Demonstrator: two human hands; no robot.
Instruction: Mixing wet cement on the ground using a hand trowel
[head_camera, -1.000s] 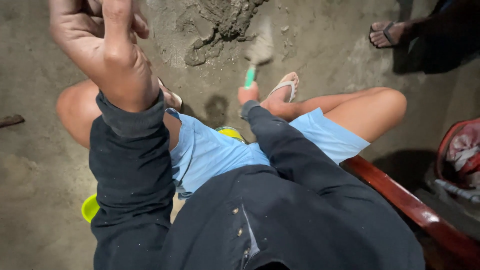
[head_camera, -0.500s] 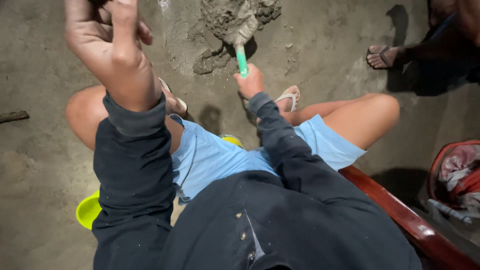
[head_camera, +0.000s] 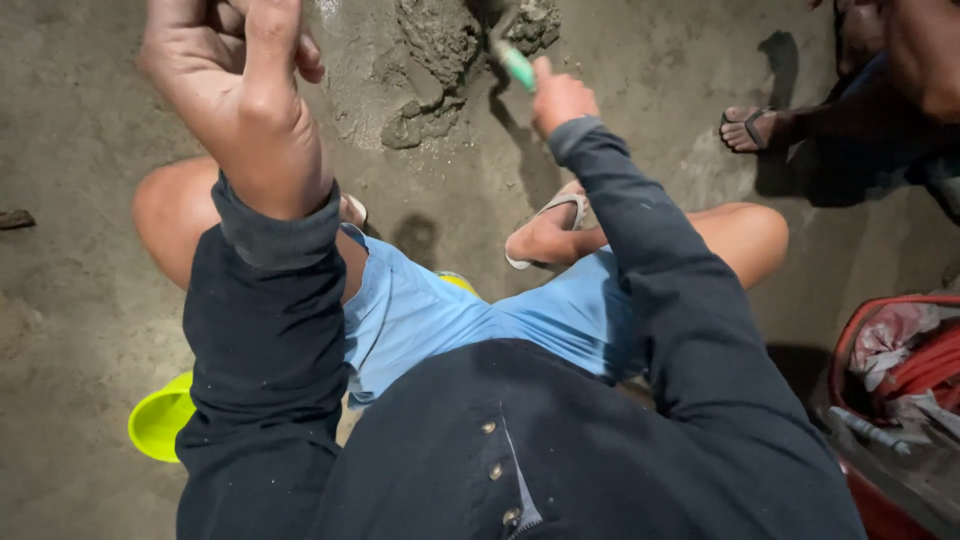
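My right hand (head_camera: 560, 97) is stretched forward and shut on the green handle of a trowel (head_camera: 517, 67). The trowel's blade is dug into a grey pile of wet mortar (head_camera: 430, 50) on the ground ahead of my knees and is mostly hidden there. My left hand (head_camera: 240, 90) is raised close to the camera at the upper left. Its fingers are curled shut, and nothing shows in them. I sit low in blue shorts and a dark long-sleeved jacket, with one sandalled foot (head_camera: 548, 230) planted below the right hand.
Another person's sandalled foot (head_camera: 745, 128) and leg stand at the upper right. A red container holding rags and a tube (head_camera: 900, 360) is at the right edge. A yellow-green plastic piece (head_camera: 158, 420) pokes out under my left side. A small dark object (head_camera: 15, 218) lies at far left.
My right hand has pushed the trowel forward and to the right, from near my foot into the mortar pile. The left hand stays raised and curled.
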